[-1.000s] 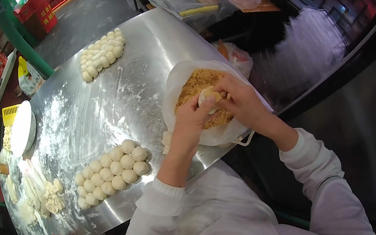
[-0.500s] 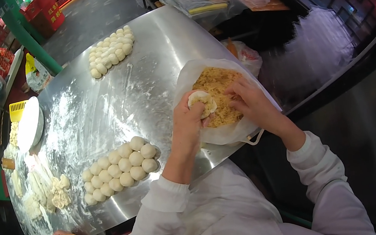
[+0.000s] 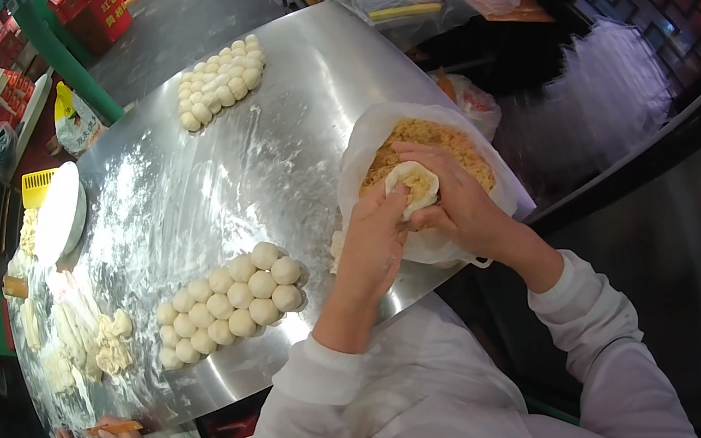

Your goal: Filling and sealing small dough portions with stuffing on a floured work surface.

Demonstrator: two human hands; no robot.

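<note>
Left fingers (image 3: 385, 202) and right fingers (image 3: 428, 155) clasp a dough cup (image 3: 427, 188). On the desk (image 3: 306, 124), a bag (image 3: 354, 141) of filling (image 3: 410, 131) lies toward three o'clock; shaped dough balls (image 3: 238, 295) sit toward eight and eleven. Over the bag, the cup looks filled, not yet closed.

There are two dough-ball clusters (image 3: 240, 296), one filled wrapper (image 3: 422, 186), one filling bag (image 3: 350, 163), one basin (image 3: 55, 219).

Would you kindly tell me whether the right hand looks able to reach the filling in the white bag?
Probably yes: the white bag gapes open and the right hand is over the filling, though apparently busy with a dough wrapper.
</note>
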